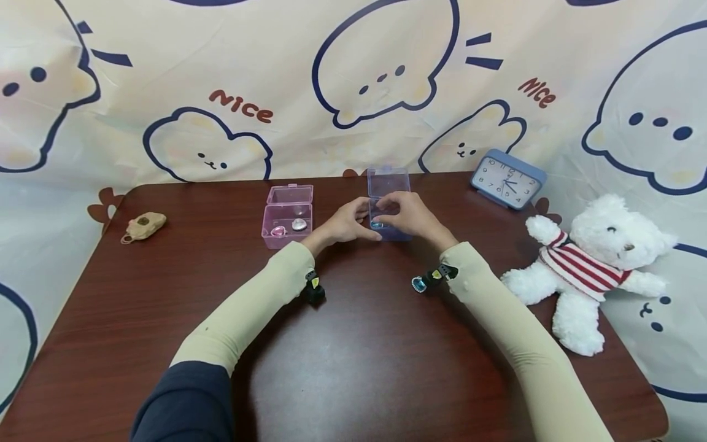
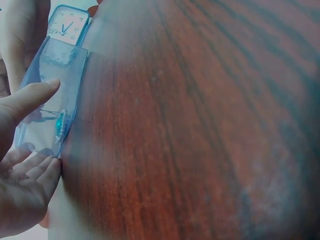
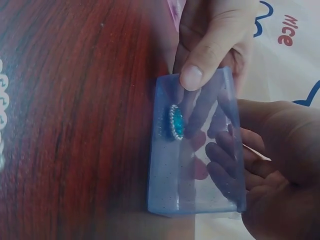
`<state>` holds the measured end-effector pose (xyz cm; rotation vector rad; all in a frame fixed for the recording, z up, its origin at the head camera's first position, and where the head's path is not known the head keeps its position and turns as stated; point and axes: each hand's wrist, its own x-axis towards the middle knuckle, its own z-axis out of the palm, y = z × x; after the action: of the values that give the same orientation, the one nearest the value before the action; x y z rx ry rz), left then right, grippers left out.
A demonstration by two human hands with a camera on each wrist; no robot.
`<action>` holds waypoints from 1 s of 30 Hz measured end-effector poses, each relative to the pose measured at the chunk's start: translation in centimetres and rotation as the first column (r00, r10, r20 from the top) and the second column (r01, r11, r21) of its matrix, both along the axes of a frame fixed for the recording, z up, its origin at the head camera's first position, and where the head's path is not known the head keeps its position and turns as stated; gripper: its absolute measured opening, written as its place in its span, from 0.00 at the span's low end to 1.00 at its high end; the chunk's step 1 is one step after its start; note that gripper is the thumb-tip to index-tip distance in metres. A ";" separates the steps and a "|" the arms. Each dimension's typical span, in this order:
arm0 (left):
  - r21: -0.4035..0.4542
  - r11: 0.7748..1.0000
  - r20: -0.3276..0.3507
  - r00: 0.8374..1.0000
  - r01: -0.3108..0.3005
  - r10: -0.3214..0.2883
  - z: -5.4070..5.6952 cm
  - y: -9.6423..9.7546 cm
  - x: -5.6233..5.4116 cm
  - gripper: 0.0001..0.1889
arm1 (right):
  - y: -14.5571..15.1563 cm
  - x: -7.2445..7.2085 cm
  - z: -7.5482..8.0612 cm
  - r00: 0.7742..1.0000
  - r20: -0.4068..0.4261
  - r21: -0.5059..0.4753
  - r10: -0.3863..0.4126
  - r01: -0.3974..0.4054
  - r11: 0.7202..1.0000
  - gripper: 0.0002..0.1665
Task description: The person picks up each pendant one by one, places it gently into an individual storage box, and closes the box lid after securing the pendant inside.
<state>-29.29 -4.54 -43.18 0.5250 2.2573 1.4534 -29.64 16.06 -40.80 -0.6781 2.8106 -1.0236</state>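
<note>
A clear bluish plastic box (image 3: 170, 185) stands with its lid (image 1: 388, 182) raised. My left hand (image 1: 349, 222) holds its left end, thumb at the near corner and fingers on the far side. A teal jewel with a beaded silvery rim (image 3: 177, 122) leans inside by the near wall. Over the box reaches my right hand (image 1: 414, 215), fingers bent and apart, thumb just above the jewel in the head view; no clear grip on it shows. To the left sits an open pink box (image 1: 287, 239) with a pink jewel (image 1: 278, 231) and a whitish jewel (image 1: 299, 224).
A blue clock (image 1: 508, 179) stands at the back right, with a white teddy bear (image 1: 585, 270) in a striped shirt by the right edge. On the far left lies a small beige object (image 1: 145, 226) with a ring. A patterned cloth (image 1: 298, 61) hangs behind the brown table (image 1: 342, 368).
</note>
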 end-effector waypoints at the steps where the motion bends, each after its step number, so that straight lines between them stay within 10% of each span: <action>1: -0.001 1.000 -0.002 1.000 -0.001 0.001 0.0 0.0 0.0 0.48 | 0.0 0.0 0.1 1.000 -0.001 0.000 0.004 -0.004 1.000 0.20; 15: -0.025 1.000 -0.004 1.000 0.002 -0.002 0.0 -0.3 -0.4 0.50 | 1.2 3.0 3.2 0.998 -0.032 0.013 0.047 -0.046 0.999 0.22; 30: 0.004 1.000 -0.012 1.000 0.014 -0.014 0.0 -0.2 -0.3 0.49 | 6.8 8.1 1.9 0.989 0.001 0.076 0.148 -0.148 0.986 0.22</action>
<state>-29.61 -4.71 -43.22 0.5505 2.2559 1.4524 -21.53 22.91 -38.93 -0.8662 2.7381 -0.8859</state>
